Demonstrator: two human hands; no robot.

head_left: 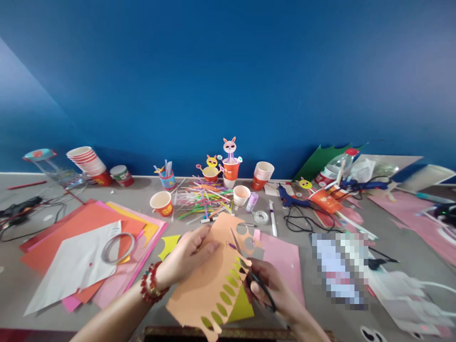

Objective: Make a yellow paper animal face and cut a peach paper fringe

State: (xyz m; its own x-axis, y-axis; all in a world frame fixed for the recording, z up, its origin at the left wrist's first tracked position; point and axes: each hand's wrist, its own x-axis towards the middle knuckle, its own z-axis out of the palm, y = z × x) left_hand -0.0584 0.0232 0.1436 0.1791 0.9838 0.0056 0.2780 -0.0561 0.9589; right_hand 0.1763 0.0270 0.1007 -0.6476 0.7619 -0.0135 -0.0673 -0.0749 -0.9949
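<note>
My left hand (190,251) pinches a sheet of orange paper (204,285), thumb on top, and wears red bead bracelets at the wrist. The paper's right side has a row of oval cut-outs, and round holes show near its top. In my right hand (265,280) is a pair of scissors with black handles (262,289). Their pointed blades lie over the paper beside a small purple outlined oval (231,245). Yellow paper (242,306) shows under the orange sheet, and pink paper (283,261) lies to its right.
Coloured sheets with a tape roll (118,248) lie at left. Straws (203,197), paper cups (162,203) and cups with animal faces (231,166) stand along the blue wall. A blue glue gun (292,197) with a black cord, a bottle (337,166) and a white power strip (406,299) are at right.
</note>
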